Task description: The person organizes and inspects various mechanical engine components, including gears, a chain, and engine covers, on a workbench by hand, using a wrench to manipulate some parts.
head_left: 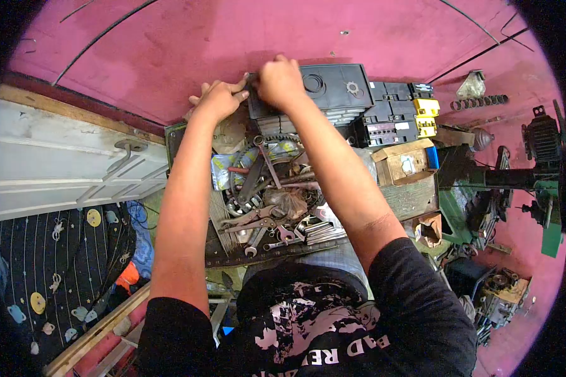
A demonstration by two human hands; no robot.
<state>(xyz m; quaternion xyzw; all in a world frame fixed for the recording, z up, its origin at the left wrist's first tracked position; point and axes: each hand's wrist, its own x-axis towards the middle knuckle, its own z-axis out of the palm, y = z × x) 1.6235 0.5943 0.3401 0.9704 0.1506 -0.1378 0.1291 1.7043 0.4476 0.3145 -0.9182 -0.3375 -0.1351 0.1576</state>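
Observation:
Both my arms reach to the back of a cluttered workbench by the pink wall. My left hand (217, 100) is at the left edge of a black case (333, 70), its thumb and a finger stretched toward the case's corner. My right hand (280, 83), blurred, is over the case's left part with its fingers bent; whatever it holds is hidden. On the case lid lie a dark ring (314, 83) and a toothed metal washer (354, 90). Below my hands, a wrench (268, 162), locking pliers (255, 219) and other tools cover the bench.
Right of the case are black bins (390, 103), yellow bins (426, 117) and an open cardboard box (393, 164). A white door (69, 151) is at the left. Green machinery (550, 232) stands at the far right.

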